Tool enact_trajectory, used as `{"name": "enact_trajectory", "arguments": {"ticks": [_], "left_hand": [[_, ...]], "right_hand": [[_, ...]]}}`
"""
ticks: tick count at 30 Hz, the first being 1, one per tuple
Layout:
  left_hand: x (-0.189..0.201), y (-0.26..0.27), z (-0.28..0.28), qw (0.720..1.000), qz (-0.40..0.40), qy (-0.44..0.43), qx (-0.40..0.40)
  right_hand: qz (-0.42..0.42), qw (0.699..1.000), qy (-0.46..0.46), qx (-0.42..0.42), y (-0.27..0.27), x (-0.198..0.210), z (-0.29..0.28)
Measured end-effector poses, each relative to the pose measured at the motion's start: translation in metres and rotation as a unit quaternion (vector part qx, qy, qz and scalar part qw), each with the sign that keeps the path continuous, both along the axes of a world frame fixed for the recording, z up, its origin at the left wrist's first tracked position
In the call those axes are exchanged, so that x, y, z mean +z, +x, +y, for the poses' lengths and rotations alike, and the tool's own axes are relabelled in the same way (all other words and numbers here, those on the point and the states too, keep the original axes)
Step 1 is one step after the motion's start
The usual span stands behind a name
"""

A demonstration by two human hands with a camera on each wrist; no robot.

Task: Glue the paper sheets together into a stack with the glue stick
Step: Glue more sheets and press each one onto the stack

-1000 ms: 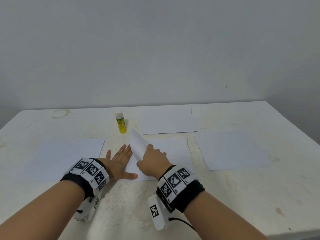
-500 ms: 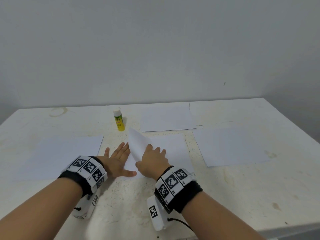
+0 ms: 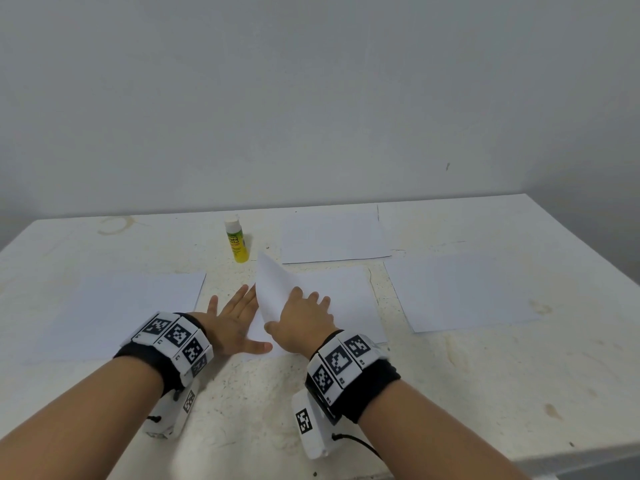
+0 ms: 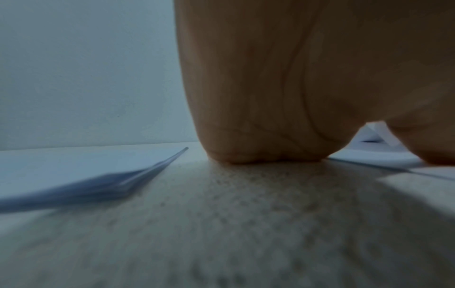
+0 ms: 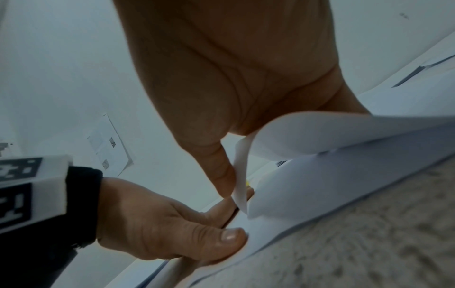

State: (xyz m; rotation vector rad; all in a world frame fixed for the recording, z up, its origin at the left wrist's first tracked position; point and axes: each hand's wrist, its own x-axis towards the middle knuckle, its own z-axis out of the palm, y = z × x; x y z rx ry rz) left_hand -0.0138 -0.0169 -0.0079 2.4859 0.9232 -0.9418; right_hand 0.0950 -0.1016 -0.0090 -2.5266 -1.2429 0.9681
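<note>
Peeling up the left edge of the middle sheet (image 3: 277, 289), the right hand (image 3: 301, 320) pinches that thin paper between thumb and fingers, so the edge curls upward while the rest of the sheet lies flat on the white table (image 3: 450, 393). The left hand (image 3: 232, 323) lies flat with fingers spread, its thumb resting on the near left corner of the paper beneath, apparently pinning it down.

Paper this light should bend and flutter easily, crease if squeezed, and slide on the sheet below, so a gentle hold at an edge or corner, with the other hand steadying, seems best.

The glue stick (image 3: 235, 242) stands upright and capped just beyond both hands, slightly left of the lifted edge and untouched. Three more sheets lie separately: a left sheet (image 3: 121, 306), a far sheet (image 3: 332, 237) and a right sheet (image 3: 460, 292).
</note>
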Motion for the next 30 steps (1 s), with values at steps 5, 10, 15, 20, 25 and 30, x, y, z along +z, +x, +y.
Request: {"name": "enact_trajectory", "arguments": {"ticks": [5, 10, 15, 20, 25, 30], "left_hand": [[0.0, 0.001, 0.0, 1.0, 0.002, -0.003, -0.007], [0.001, 0.0, -0.001, 1.0, 0.002, 0.0, -0.01], [0.002, 0.0, -0.002, 1.0, 0.0, -0.001, -0.009], [0.0, -0.001, -0.001, 1.0, 0.003, 0.003, -0.014], [0.001, -0.001, -0.001, 1.0, -0.002, 0.0, -0.016], [-0.001, -0.001, -0.001, 0.999, 0.002, 0.018, -0.029]], "right_hand": [[0.001, 1.0, 0.001, 0.005, -0.001, 0.0, -0.002], [0.005, 1.0, -0.002, 0.005, -0.002, 0.0, -0.002], [0.013, 1.0, -0.005, 0.002, -0.002, 0.002, -0.001], [0.026, 1.0, 0.001, -0.012, -0.002, 0.003, 0.0], [0.039, 0.998, 0.041, -0.007, 0.001, -0.004, 0.001], [0.007, 0.999, 0.018, 0.049, 0.006, -0.014, 0.008]]}}
